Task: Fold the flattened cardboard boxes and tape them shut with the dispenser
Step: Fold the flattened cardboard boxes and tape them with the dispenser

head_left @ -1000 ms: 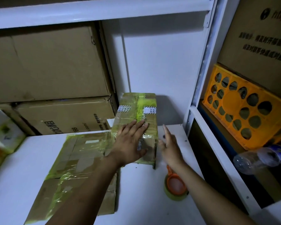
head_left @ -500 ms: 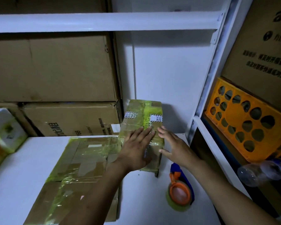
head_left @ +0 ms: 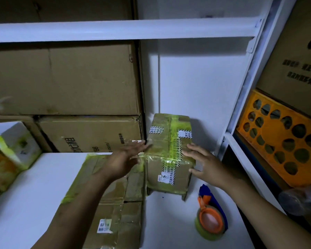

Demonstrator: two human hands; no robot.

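Compared with the earlier frame, our left grip [head_left: 126, 159] is no longer flat on top of the taped box [head_left: 169, 141] but at its 9 o'clock edge, and our right grip [head_left: 207, 164] is now against its 3 o'clock side. Both grips are wide. The left fingers are straight and blurred, reaching the box's upper left edge. The right fingers lie spread along the right wall with the thumb on the near face, pressing rather than curling round anything. The box sits on the white shelf [head_left: 34, 194] between the two grips, its long axis running from 6 to 12 o'clock toward the back wall, with loose flaps showing under its near end. We judge that the coming move turns on this bracketing: the box lies squarely between the palms, and the right grip has the firmer contact. At 7 o'clock of the box the flattened cardboard [head_left: 118, 209] lies just beside it, not yet folded; the tape dispenser [head_left: 211, 221] rests at 5 o'clock, under our right wrist, unheld
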